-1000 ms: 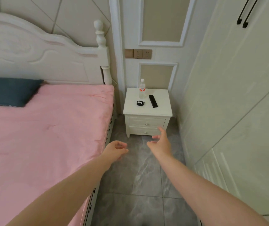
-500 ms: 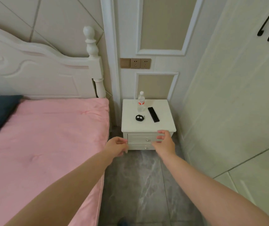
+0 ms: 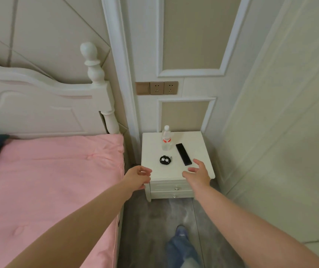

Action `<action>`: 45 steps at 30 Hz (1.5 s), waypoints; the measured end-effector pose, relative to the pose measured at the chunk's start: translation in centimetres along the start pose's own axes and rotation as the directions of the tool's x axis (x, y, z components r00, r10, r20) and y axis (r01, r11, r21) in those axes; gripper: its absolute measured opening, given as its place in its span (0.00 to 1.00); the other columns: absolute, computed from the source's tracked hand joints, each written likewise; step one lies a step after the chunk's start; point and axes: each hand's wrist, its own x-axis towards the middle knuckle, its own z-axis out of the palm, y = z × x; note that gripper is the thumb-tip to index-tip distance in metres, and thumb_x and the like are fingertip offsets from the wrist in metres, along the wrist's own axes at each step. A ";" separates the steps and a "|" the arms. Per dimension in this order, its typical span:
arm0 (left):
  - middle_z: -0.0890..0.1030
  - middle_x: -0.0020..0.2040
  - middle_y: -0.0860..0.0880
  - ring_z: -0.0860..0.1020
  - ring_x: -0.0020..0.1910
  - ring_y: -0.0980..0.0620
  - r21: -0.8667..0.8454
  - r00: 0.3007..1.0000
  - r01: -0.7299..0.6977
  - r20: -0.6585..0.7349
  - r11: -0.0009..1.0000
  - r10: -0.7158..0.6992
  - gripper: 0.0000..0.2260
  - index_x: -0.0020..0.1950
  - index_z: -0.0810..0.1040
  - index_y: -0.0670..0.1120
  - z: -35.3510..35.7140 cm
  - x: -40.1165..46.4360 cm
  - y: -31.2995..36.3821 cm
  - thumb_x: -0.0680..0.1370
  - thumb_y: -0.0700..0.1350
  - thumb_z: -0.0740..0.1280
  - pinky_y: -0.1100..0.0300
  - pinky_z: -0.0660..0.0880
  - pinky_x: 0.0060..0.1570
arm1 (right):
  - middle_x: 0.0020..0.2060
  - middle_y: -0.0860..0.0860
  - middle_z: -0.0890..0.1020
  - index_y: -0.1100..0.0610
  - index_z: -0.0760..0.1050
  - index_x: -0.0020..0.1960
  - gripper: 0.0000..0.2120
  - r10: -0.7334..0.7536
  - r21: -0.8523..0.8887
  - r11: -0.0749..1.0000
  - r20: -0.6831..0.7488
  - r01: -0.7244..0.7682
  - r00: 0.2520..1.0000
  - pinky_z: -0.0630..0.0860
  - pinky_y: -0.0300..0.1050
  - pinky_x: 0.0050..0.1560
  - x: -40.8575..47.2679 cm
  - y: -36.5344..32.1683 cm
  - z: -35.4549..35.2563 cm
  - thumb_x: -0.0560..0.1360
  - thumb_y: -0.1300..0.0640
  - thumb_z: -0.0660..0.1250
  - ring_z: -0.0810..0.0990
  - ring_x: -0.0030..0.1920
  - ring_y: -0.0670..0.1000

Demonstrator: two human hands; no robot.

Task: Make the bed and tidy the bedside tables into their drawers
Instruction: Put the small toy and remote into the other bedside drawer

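A small white bedside table (image 3: 191,140) stands in the corner, just beside the pink-covered bed (image 3: 54,176) and against the panelled wall. It has a flat square top and two shallow drawers (image 3: 171,188) at the front, both closed, each with a small shiny knob. On the table top, at the back, stands a clear plastic bottle (image 3: 166,139) with a white cap and a red-and-white label. Beside the bottle, nearer the table's right edge, lies a slim black remote (image 3: 183,156), angled. Toward the table's front left sits a small round black object (image 3: 165,160) with two white eyes.

The left hand (image 3: 138,177) hovers at the table's front left corner, fingers loosely curled, holding nothing. The right hand (image 3: 198,174) is above the table's front right, fingers spread and relaxed, just short of the remote and holding nothing.
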 end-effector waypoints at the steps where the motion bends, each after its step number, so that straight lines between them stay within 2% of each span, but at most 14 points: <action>1: 0.80 0.55 0.46 0.79 0.55 0.47 0.010 1.000 0.004 -0.005 1.000 -0.003 0.12 0.53 0.79 0.46 0.2 1.4 0.6 0.74 0.33 0.67 0.56 0.79 0.52 | 0.56 0.50 0.78 0.49 0.64 0.73 0.32 -0.009 -0.009 1.000 0.011 0.009 1.000 0.66 0.34 0.36 1.5 -0.6 0.0 0.72 0.63 0.69 0.75 0.44 0.45; 5: 0.80 0.54 0.45 0.79 0.50 0.49 -0.024 0.997 0.047 -0.065 0.999 -0.048 0.13 0.52 0.79 0.46 2.1 7.8 3.8 0.73 0.31 0.66 0.56 0.78 0.50 | 0.56 0.50 0.78 0.49 0.64 0.72 0.33 -0.013 -0.063 0.998 0.065 0.017 0.998 0.71 0.37 0.37 8.8 -2.7 -0.2 0.71 0.64 0.70 0.79 0.49 0.50; 9: 0.80 0.52 0.46 0.79 0.46 0.50 -0.115 0.992 0.074 -0.094 0.991 -0.085 0.11 0.53 0.79 0.44 4.3 12.7 6.3 0.74 0.32 0.66 0.58 0.77 0.46 | 0.53 0.50 0.78 0.49 0.65 0.71 0.32 -0.013 -0.138 0.990 0.085 0.025 0.996 0.76 0.45 0.50 14.9 -4.6 -0.2 0.70 0.63 0.71 0.79 0.52 0.53; 13: 0.80 0.52 0.48 0.80 0.51 0.49 -0.107 0.993 0.070 -0.082 0.992 -0.079 0.11 0.54 0.79 0.46 5.0 15.9 7.1 0.74 0.34 0.68 0.57 0.78 0.49 | 0.52 0.50 0.77 0.49 0.65 0.71 0.32 0.014 -0.188 0.982 0.110 0.007 0.994 0.77 0.47 0.52 19.4 -6.1 0.8 0.71 0.62 0.71 0.78 0.53 0.52; 17: 0.81 0.52 0.47 0.80 0.47 0.50 -0.114 0.991 0.092 -0.091 0.989 -0.102 0.10 0.53 0.79 0.47 3.9 18.8 6.2 0.74 0.35 0.69 0.57 0.78 0.47 | 0.53 0.50 0.78 0.49 0.65 0.71 0.32 0.052 -0.234 0.972 0.117 -0.023 0.992 0.77 0.46 0.52 22.6 -6.5 2.6 0.71 0.62 0.71 0.77 0.52 0.52; 23: 0.81 0.51 0.50 0.81 0.49 0.48 0.027 0.980 0.180 -0.096 0.983 -0.177 0.11 0.52 0.77 0.50 2.2 24.9 1.9 0.73 0.39 0.72 0.54 0.79 0.48 | 0.55 0.51 0.80 0.49 0.69 0.69 0.30 0.105 -0.282 0.958 0.152 -0.058 0.983 0.78 0.49 0.54 26.8 -4.9 5.9 0.70 0.59 0.74 0.79 0.52 0.52; 26: 0.80 0.52 0.51 0.79 0.47 0.53 0.116 0.977 0.198 -0.104 0.973 -0.186 0.12 0.54 0.76 0.50 2.3 27.0 -0.8 0.73 0.41 0.73 0.59 0.77 0.42 | 0.55 0.50 0.80 0.51 0.70 0.68 0.31 0.135 -0.307 0.949 0.197 -0.070 0.971 0.77 0.49 0.58 28.5 -3.9 7.2 0.69 0.54 0.76 0.79 0.54 0.51; 29: 0.79 0.55 0.52 0.79 0.47 0.55 0.196 0.980 0.190 -0.094 0.962 -0.175 0.14 0.55 0.76 0.51 2.9 29.9 -3.7 0.72 0.42 0.74 0.65 0.73 0.39 | 0.57 0.49 0.79 0.50 0.68 0.71 0.33 0.170 -0.319 0.943 0.208 -0.097 0.963 0.75 0.41 0.53 31.4 -2.4 9.2 0.69 0.54 0.76 0.78 0.55 0.50; 32: 0.75 0.59 0.52 0.77 0.52 0.56 0.295 0.985 0.114 -0.160 0.949 -0.069 0.16 0.57 0.76 0.52 3.6 32.6 -5.8 0.72 0.42 0.74 0.64 0.76 0.47 | 0.60 0.48 0.77 0.49 0.63 0.74 0.37 0.201 -0.341 0.933 0.243 -0.110 0.949 0.70 0.33 0.40 34.3 -0.5 11.2 0.70 0.54 0.76 0.76 0.54 0.48; 35: 0.72 0.63 0.52 0.74 0.59 0.56 0.361 0.981 0.069 -0.192 0.930 0.002 0.18 0.59 0.74 0.55 4.1 35.1 -7.6 0.72 0.43 0.74 0.61 0.75 0.54 | 0.63 0.49 0.75 0.49 0.58 0.77 0.41 0.210 -0.386 0.918 0.272 -0.094 0.939 0.69 0.31 0.40 37.0 1.3 13.3 0.70 0.55 0.75 0.76 0.57 0.48; 38: 0.67 0.70 0.55 0.70 0.67 0.54 0.504 0.989 0.014 -0.135 0.864 0.063 0.25 0.66 0.70 0.56 4.2 38.3 -9.7 0.72 0.45 0.74 0.58 0.72 0.61 | 0.67 0.51 0.71 0.50 0.53 0.78 0.45 0.194 -0.426 0.902 0.267 -0.065 0.944 0.71 0.37 0.48 40.1 3.7 15.9 0.69 0.58 0.76 0.79 0.58 0.49; 41: 0.59 0.77 0.55 0.63 0.74 0.51 0.678 0.988 -0.038 -0.087 0.734 0.131 0.31 0.72 0.65 0.57 4.3 41.3 -11.3 0.72 0.48 0.74 0.52 0.67 0.70 | 0.70 0.51 0.68 0.50 0.51 0.79 0.47 0.147 -0.448 0.894 0.257 -0.017 0.955 0.74 0.40 0.51 42.9 6.2 18.0 0.69 0.60 0.76 0.80 0.57 0.49; 45: 0.42 0.80 0.53 0.42 0.79 0.49 0.829 0.987 -0.110 0.029 0.548 0.155 0.43 0.78 0.50 0.57 4.3 44.5 -12.7 0.72 0.51 0.74 0.52 0.47 0.75 | 0.67 0.49 0.71 0.52 0.59 0.76 0.43 0.059 -0.468 0.881 0.260 0.073 0.964 0.78 0.44 0.55 45.4 8.2 19.3 0.67 0.59 0.77 0.80 0.55 0.49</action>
